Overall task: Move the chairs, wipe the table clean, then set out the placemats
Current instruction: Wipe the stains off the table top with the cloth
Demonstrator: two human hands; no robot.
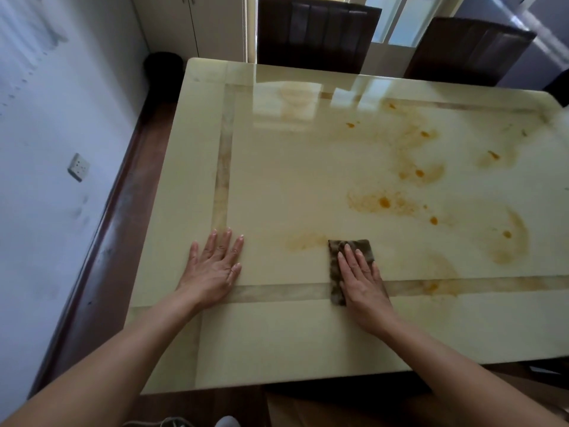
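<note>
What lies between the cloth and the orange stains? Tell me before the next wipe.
Nothing visible. The right hand presses the cloth flat on the table; only bare tabletop lies between it and the orange stains. The left hand rests flat on the other side, off that path.

Table (277, 334): was cream, with a marbled beige band (226, 167) framing its middle.
Stains (385, 203): were orange blotches.
Cloth (337, 272): was mottled brown.
Chairs (317, 32): were dark brown.
Wall (46, 226): was white, smudged grey.
</note>
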